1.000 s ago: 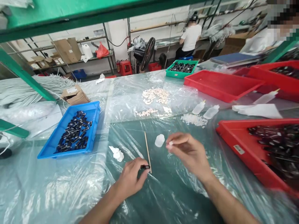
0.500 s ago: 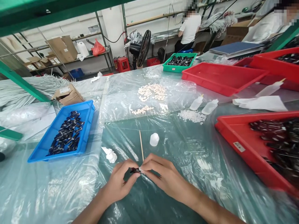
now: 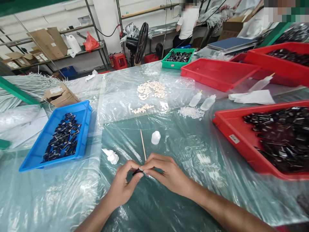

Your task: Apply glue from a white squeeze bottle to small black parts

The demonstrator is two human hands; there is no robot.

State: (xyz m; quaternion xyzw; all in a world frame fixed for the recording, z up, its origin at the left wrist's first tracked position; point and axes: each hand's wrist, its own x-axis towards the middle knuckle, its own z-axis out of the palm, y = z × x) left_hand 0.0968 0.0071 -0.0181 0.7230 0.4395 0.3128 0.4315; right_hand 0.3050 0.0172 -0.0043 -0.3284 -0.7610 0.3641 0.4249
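Between the thumb and index finger of my left hand (image 3: 124,182) is a small glossy black part (image 3: 137,171), held tilted above the plastic-covered table. My right hand (image 3: 165,170) meets it from the other side, thumb and fingertips pinched at the part's right end. Whatever those right fingertips hold is hidden. Just beyond them a thin wooden stick (image 3: 143,143) lies on the sheet, its near end close to my right fingers. A small white translucent container (image 3: 155,137) stands right of the stick. Crumpled white tissue (image 3: 112,156) lies to the left.
At left, a blue tray (image 3: 83,129) holds many similar black parts. A red tray (image 3: 231,141) with dark parts stands at right. Farther back are pale small pieces (image 3: 152,89), white bits (image 3: 190,112), squeeze bottles (image 3: 195,99), a green tray (image 3: 166,65) and a seated person (image 3: 189,22).
My view has turned a little to the right, so the surroundings shift left. Both hands stay together at the black part, which now tilts more, its right end higher.
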